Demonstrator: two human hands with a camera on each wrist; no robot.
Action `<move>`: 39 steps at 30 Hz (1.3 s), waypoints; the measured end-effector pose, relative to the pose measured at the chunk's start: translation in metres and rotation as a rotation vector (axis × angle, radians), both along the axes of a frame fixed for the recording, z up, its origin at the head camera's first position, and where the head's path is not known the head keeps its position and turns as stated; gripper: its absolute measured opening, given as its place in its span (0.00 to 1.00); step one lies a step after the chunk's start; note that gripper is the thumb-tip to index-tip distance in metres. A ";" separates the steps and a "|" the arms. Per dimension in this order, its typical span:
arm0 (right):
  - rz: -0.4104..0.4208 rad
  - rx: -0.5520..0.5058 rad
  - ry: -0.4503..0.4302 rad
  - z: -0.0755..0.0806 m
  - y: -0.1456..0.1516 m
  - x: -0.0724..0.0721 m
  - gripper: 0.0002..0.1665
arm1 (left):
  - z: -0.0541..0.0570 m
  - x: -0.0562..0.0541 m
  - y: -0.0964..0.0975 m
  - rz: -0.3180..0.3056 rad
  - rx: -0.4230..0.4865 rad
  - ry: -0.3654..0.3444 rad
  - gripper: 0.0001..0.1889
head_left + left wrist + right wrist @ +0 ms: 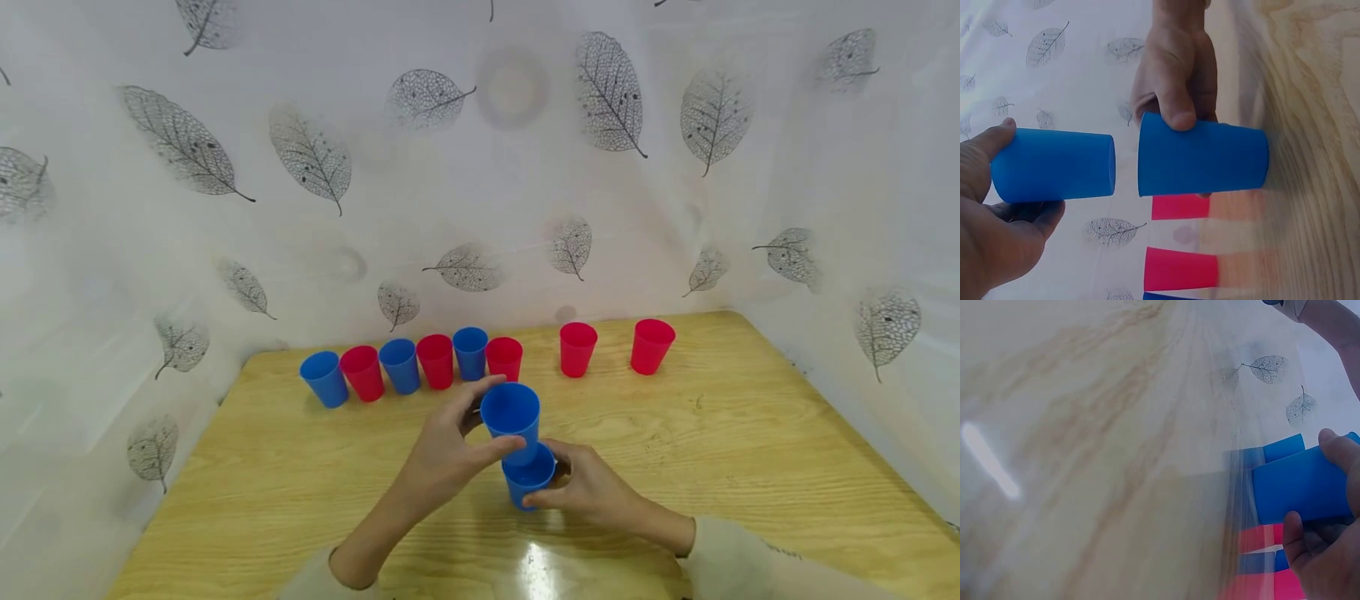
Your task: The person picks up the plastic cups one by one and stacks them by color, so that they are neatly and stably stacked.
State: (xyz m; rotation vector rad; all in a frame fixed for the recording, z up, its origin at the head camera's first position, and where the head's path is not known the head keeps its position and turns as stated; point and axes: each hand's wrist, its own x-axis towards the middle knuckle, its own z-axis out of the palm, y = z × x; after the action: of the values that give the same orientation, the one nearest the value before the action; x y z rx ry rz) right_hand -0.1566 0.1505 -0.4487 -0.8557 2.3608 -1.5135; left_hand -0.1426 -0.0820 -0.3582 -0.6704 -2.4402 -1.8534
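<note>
Near the middle of the table my left hand grips a blue plastic cup and holds it upright, mouth up. Below it, the fingers and thumb of my right hand hold a second blue cup, also mouth up. In the left wrist view a narrow gap separates the upper cup's base from the lower cup's rim. The lower cup's base is close over the wooden table. Some of the right fingers are hidden behind the lower cup.
Along the back stands a row of alternating blue cups and red cups. Two more red cups, one and another, stand apart to the right. A white leaf-print curtain hangs behind and beside the table.
</note>
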 end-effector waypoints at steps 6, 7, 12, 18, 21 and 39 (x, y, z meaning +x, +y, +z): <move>0.009 -0.028 0.019 -0.003 0.000 0.000 0.35 | -0.005 -0.001 0.008 -0.051 -0.003 -0.015 0.36; 0.008 -0.032 0.023 -0.004 0.000 0.000 0.35 | -0.005 -0.001 0.009 -0.055 -0.003 -0.021 0.36; -0.005 -0.042 0.026 -0.005 -0.001 0.001 0.34 | -0.009 0.001 0.012 -0.066 -0.015 -0.047 0.37; -0.002 -0.045 0.019 -0.005 0.000 0.002 0.34 | -0.012 0.003 0.012 -0.083 -0.023 -0.057 0.38; 0.000 -0.041 0.017 -0.004 0.000 0.002 0.34 | -0.014 0.003 0.011 -0.093 -0.021 -0.049 0.37; -0.008 -0.031 0.053 -0.003 -0.001 0.001 0.30 | -0.021 0.001 0.012 -0.103 -0.090 0.014 0.39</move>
State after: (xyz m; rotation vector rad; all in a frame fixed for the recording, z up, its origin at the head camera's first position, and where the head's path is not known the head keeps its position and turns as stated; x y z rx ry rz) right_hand -0.1551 0.1494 -0.4517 -0.9046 2.3862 -1.5536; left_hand -0.1414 -0.0697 -0.3796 -0.8262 -2.5394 -1.7742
